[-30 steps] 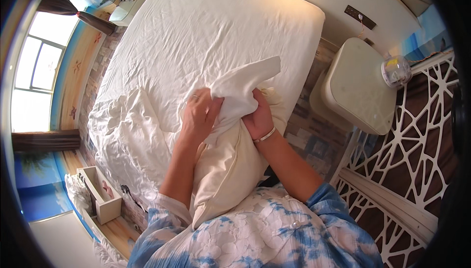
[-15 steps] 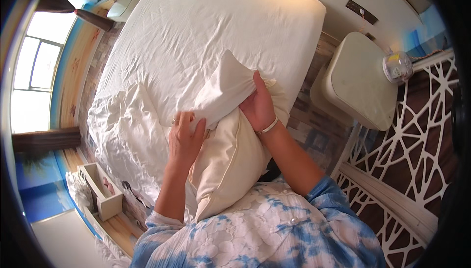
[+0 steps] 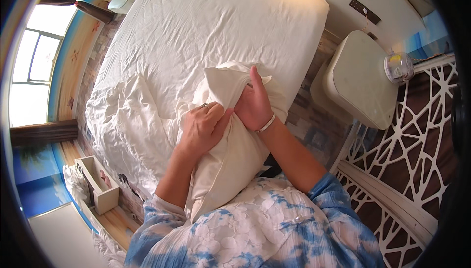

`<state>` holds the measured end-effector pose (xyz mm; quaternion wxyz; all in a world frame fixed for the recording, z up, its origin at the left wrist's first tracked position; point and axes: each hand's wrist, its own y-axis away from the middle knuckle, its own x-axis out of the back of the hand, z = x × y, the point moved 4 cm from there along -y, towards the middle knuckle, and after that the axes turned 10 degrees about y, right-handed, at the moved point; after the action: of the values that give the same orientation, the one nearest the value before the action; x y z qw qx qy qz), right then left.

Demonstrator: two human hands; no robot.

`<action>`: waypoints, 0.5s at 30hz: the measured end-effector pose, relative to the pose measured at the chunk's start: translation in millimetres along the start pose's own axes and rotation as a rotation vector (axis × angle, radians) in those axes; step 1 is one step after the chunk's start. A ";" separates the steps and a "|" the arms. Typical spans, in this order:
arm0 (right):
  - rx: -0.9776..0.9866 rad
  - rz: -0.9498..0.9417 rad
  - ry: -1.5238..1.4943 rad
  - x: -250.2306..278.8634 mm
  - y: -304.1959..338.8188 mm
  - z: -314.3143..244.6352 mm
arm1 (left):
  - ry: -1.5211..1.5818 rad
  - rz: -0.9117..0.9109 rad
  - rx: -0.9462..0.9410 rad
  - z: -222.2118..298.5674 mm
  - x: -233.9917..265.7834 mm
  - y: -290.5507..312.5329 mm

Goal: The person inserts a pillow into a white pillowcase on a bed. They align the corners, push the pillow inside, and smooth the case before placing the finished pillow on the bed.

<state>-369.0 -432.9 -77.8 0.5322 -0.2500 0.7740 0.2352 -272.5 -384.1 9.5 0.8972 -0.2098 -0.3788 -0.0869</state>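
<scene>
A cream pillow [image 3: 228, 162] with a seam along its edge rests against my front and reaches onto the bed. Bunched around its far end is a white pillowcase [image 3: 223, 84], a folded corner standing up. My left hand [image 3: 203, 125], with a ring on it, is closed, its fingers curled on the fabric where case and pillow meet. My right hand [image 3: 255, 106], wearing a bracelet, is at the right side of the opening. Its thumb points up while the other fingers go into the fold of the pillowcase, where their tips are hidden.
The pillow lies over a bed [image 3: 216, 27] with a wrinkled white sheet. Crumpled white bedding [image 3: 127, 120] is heaped at left. A pale bedside table [image 3: 363, 79] bearing a clear round container [image 3: 398, 67] stands at right, near a lattice screen [image 3: 407, 135]. A white box [image 3: 100, 187] sits lower left.
My left hand has moved right and closed on the fabric near my right hand. The pillowcase flap, stretched out before, is now gathered and folded over the pillow's far end.
</scene>
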 end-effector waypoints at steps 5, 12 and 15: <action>0.008 -0.014 -0.104 -3.5 3.1 -2.2 | -0.030 0.114 0.044 -16.7 1.0 5.4; 0.019 -0.044 -0.134 -2.8 11.5 -9.0 | 0.153 0.033 0.126 -1.1 -8.6 17.5; 0.008 -0.081 -0.136 -3.1 5.0 -8.9 | 0.132 -0.037 0.038 10.1 -2.3 11.9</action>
<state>-377.5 -434.2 -71.6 0.5936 -0.2626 0.7261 0.2269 -276.9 -369.0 10.4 0.9223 -0.1794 -0.3242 -0.1098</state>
